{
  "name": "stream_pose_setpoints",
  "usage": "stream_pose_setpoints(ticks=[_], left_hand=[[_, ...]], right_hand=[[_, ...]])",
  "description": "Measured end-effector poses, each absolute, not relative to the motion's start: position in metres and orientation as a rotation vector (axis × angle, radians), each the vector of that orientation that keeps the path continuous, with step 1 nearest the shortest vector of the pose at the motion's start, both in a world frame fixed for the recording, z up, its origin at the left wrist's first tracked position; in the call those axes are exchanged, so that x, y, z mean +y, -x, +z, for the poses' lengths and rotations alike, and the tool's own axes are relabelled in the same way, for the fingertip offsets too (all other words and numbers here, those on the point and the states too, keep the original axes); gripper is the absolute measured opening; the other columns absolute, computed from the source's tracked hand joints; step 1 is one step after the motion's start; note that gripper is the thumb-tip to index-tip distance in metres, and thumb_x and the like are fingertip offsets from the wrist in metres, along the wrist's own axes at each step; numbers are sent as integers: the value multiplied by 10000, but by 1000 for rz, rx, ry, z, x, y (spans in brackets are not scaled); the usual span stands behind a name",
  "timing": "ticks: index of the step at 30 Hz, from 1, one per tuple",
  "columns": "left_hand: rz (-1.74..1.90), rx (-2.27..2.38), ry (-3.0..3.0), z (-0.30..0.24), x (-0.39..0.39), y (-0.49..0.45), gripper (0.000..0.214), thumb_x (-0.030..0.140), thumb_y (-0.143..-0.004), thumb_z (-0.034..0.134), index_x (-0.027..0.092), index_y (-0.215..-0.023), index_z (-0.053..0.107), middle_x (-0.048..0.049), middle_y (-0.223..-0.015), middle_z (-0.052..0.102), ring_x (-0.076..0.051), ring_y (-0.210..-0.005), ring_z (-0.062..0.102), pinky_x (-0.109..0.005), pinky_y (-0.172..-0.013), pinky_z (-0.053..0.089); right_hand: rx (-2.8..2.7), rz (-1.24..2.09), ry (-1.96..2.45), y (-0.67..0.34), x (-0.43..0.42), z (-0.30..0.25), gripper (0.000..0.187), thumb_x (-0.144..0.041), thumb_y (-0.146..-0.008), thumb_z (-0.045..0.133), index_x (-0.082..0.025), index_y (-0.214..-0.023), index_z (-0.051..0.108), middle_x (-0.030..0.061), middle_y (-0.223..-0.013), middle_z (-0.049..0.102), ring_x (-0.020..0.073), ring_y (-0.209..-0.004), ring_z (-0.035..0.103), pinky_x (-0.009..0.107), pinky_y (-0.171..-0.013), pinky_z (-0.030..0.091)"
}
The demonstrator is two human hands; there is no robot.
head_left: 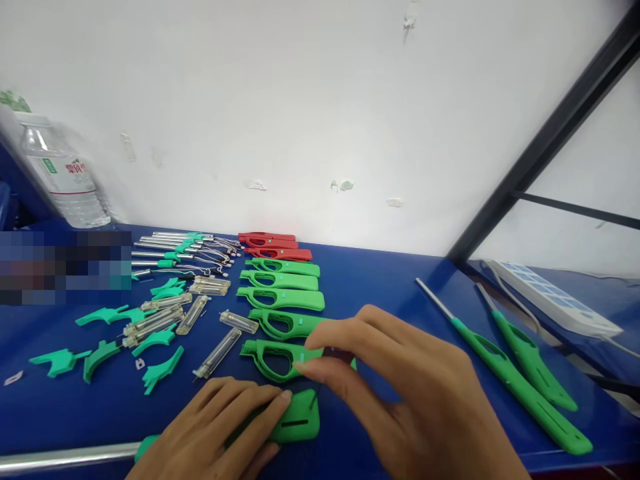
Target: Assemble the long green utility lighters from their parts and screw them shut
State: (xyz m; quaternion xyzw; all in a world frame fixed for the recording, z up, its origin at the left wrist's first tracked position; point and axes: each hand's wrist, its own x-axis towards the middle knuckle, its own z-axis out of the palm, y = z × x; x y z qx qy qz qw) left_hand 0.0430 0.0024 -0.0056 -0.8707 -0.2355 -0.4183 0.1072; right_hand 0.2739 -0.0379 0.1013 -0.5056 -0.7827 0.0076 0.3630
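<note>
My left hand (225, 427) is wrapped over a green gas lighter (305, 415) lying at the front of the table, its metal tube (75, 456) pointing left. Between thumb and forefinger, my right hand (405, 380) pinches a small dark tool (340, 354) with a thin shaft. The shaft reaches down to the lighter's rounded right end; whether it touches is hard to make out. Just behind lie green lighter shells (270, 280) in a column, with red shells (280, 254) at the far end. My left fingers hide the lighter's middle.
Left of the shells lie clear fuel tanks (217, 353), green triggers (163, 370) and metal tubes with wires (170, 256). Two lighters with tubes (520, 380) rest at the right, near a white power strip (560, 300). A plastic bottle (65, 173) stands back left. A black frame post (530, 153) rises right.
</note>
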Motion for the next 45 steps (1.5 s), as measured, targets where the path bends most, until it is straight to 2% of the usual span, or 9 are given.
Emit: stream_pose_setpoints(ticks=[3,8,11,16,21,27,33,39,45], left_hand=[[-1227,-690,2561,-6,2,-42,382,280,-1283,347,226,-1243,723,30,-1068,842,-147,-960,761,-264,-973,512],[-1236,-695,2579,-6,1,-44,388,274,-1283,345,225,-1264,729,37,-1090,853,-149,-975,759,-259,-984,517],[-1253,-724,2567,-8,0,-44,406,302,-1285,339,233,-1244,737,38,-1076,849,-150,-967,760,-255,-991,524],[-1248,-722,2570,-13,-1,-41,399,268,-1276,351,228,-1268,747,22,-1092,847,-155,-969,775,-265,-1010,547],[-1240,-718,2589,-14,0,-41,391,244,-1266,365,224,-1300,754,0,-1106,849,-165,-994,787,-266,-1036,564],[-1282,-742,2569,-16,-3,-41,364,246,-1251,388,266,-1377,729,-4,-1057,836,-186,-949,794,-298,-961,616],[-1236,-737,2587,-15,-1,-41,376,244,-1262,373,234,-1303,746,3,-1085,849,-161,-978,793,-258,-1032,584],[-1222,-750,2591,-14,-2,-41,400,262,-1274,341,241,-1307,739,5,-1069,860,-162,-957,797,-277,-981,596],[-1245,-741,2561,-11,-2,-43,372,242,-1261,368,238,-1335,732,-9,-1058,847,-181,-920,792,-299,-914,604]], right_hand=[[-1985,-35,1304,-272,-36,100,141,-418,-1140,698,-334,-1153,811,-53,-884,771,143,-710,759,220,-649,591],[-2012,67,1220,-270,-39,102,398,-152,-1162,503,-287,-1429,766,-4,-1322,835,129,-1145,820,166,-962,619],[-2023,110,1184,-269,-40,104,430,-138,-1142,542,-362,-1446,747,-50,-1105,842,113,-961,829,159,-857,635],[-2006,15,1337,-271,-37,105,155,-329,-1115,711,-356,-1112,863,-24,-910,734,121,-671,754,190,-653,628],[-2022,259,1180,-275,-40,102,454,-175,-1129,557,-347,-1501,753,41,-1356,842,205,-1156,843,261,-1002,674],[-2068,105,1236,-274,-39,102,181,-349,-1128,690,-360,-1183,862,-15,-970,832,136,-725,798,181,-689,656],[-2092,149,1257,-282,-35,103,552,-100,-1116,518,-300,-1615,643,31,-1238,859,165,-1034,854,208,-883,679],[-2027,52,1305,-284,-36,103,81,-294,-1086,741,-328,-1062,810,-38,-870,787,140,-656,756,209,-606,589],[-1948,306,1294,-275,-36,109,110,-331,-1025,824,-302,-920,810,-99,-585,701,95,-447,625,172,-500,500]])
